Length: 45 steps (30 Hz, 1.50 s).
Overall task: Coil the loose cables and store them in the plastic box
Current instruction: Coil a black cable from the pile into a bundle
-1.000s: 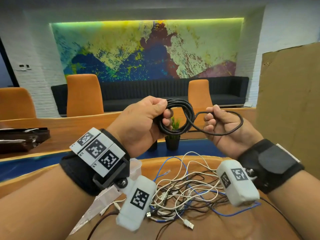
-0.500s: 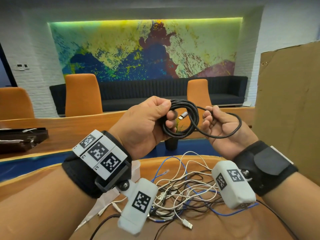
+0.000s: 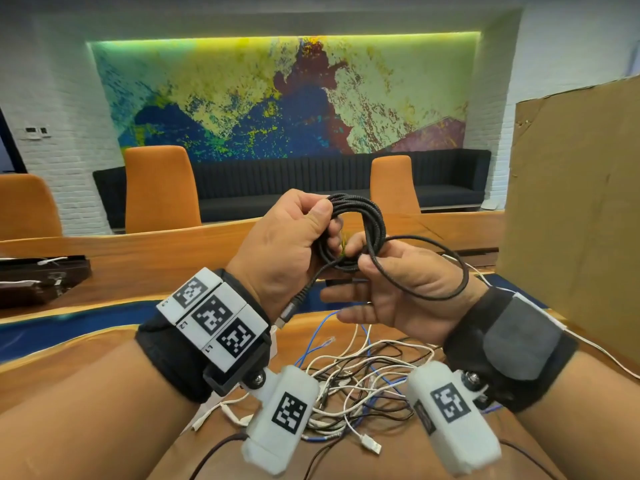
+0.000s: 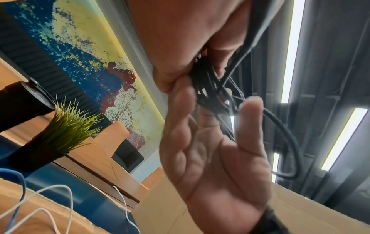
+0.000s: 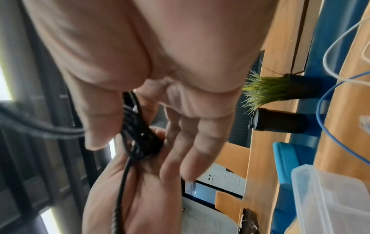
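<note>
1. Cables in white, black and blue are lying tangled on the wooden table, below both raised hands.
2. Plastic box is showing clearly only in the right wrist view, beside the table edge; the head view is hiding most of it behind the left wrist.
3. Black braided cable is hanging as an upright coil, its loose plug end pointing down-left.
4. Left hand is pinching the coil with curled fingers.
5. Right hand is lying palm-up, fingers spread, thumb pressing one strand.
</note>
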Each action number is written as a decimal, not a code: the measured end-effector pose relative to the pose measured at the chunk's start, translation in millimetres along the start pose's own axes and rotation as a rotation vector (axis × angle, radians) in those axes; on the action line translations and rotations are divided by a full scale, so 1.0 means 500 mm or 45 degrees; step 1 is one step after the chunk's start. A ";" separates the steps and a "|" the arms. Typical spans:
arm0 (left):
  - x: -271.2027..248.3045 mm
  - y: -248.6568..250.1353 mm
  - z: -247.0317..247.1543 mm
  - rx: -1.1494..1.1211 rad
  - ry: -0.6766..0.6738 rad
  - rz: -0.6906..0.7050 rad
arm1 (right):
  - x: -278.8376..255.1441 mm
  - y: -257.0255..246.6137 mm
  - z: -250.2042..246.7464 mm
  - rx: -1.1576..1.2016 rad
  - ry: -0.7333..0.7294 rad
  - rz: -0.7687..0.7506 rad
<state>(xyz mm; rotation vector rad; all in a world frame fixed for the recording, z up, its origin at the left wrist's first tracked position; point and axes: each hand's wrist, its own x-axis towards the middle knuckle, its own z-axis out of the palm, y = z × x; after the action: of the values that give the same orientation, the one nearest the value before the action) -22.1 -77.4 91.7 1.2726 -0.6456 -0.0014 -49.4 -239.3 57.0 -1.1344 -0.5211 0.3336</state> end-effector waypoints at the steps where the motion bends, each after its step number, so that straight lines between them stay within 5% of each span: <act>1: -0.001 -0.003 0.000 0.009 0.012 0.009 | 0.002 0.002 0.009 -0.005 0.065 -0.016; 10: -0.013 -0.019 0.006 0.054 -0.006 0.061 | 0.012 0.032 0.044 -0.102 0.439 -0.162; 15: -0.016 -0.022 0.005 0.035 0.006 0.037 | 0.015 0.031 0.056 0.007 0.365 -0.152; 21: 0.007 0.013 0.007 -0.305 0.107 0.022 | -0.003 0.062 0.049 -0.454 0.303 -0.046; 26: 0.003 0.081 0.038 -0.545 -0.033 -0.052 | 0.028 0.135 -0.027 -1.471 0.360 0.177; 36: -0.047 0.051 0.031 -0.155 -0.256 -0.259 | 0.054 -0.114 -0.134 -1.587 0.970 -0.165; 40: -0.040 0.043 0.022 0.023 -0.318 -0.214 | 0.024 -0.158 -0.112 -1.520 0.878 -0.207; 45: -0.028 0.020 0.023 0.219 -0.162 -0.111 | -0.008 -0.102 -0.082 -1.678 0.529 0.161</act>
<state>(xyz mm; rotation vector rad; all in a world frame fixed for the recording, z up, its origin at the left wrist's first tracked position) -42.4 -79.5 95.8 1.4749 -0.7108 -0.1012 -30.6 -292.6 89.7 -2.4459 -0.2547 -0.2162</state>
